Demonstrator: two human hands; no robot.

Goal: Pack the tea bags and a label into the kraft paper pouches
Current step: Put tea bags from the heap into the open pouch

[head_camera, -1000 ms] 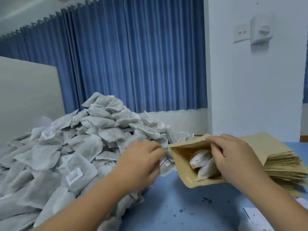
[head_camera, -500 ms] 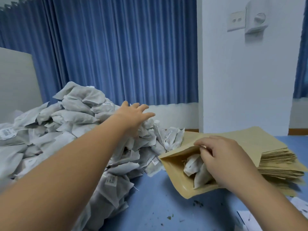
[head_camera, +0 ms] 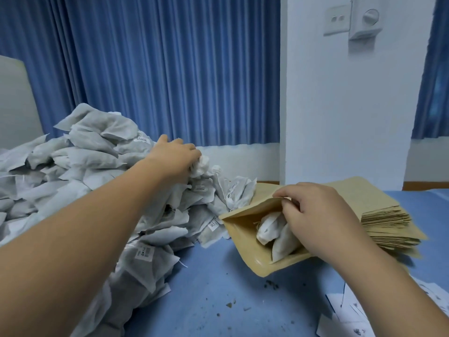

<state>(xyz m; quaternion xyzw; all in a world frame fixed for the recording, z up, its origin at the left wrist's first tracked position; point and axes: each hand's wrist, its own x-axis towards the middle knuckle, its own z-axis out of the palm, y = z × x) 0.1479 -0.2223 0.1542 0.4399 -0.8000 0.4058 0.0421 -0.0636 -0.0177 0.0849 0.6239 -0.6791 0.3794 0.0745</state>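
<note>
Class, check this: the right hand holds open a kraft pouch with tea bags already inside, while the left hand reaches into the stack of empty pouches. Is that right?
Not quite. In the head view the left hand reaches into the pile of tea bags, not the stack of empty pouches. The right hand does hold the kraft pouch open, tea bags inside.

Left hand (head_camera: pixel 173 155) fingertips hidden, tea bags (head_camera: pixel 80 161) cropped left

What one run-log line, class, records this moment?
phase: pick | left hand grips tea bag on pile | right hand holds kraft pouch open | packed tea bags inside
</note>
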